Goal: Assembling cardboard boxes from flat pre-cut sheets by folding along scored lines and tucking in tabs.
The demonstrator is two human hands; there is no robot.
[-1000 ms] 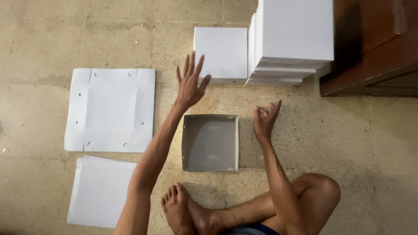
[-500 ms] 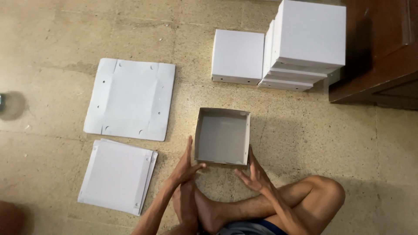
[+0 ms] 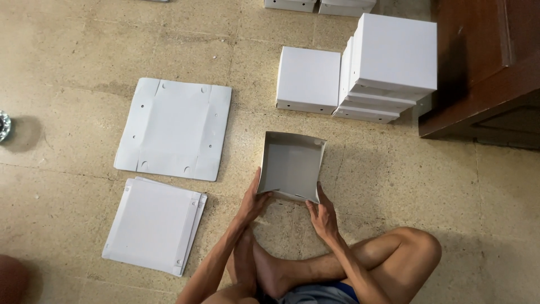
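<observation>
From the head view we see the open white box (image 3: 292,165) straight ahead of the crossed legs, tilted up. Our left hand (image 3: 254,200) clasps its near-left corner, our right hand (image 3: 322,213) its near-right corner — both equally close.

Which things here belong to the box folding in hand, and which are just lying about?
In the job:
left hand
right hand
open box tray
flat creased sheet
pile of flat sheets
finished boxes

Lying about:
shiny round thing at the left edge
dark wooden cabinet
</observation>
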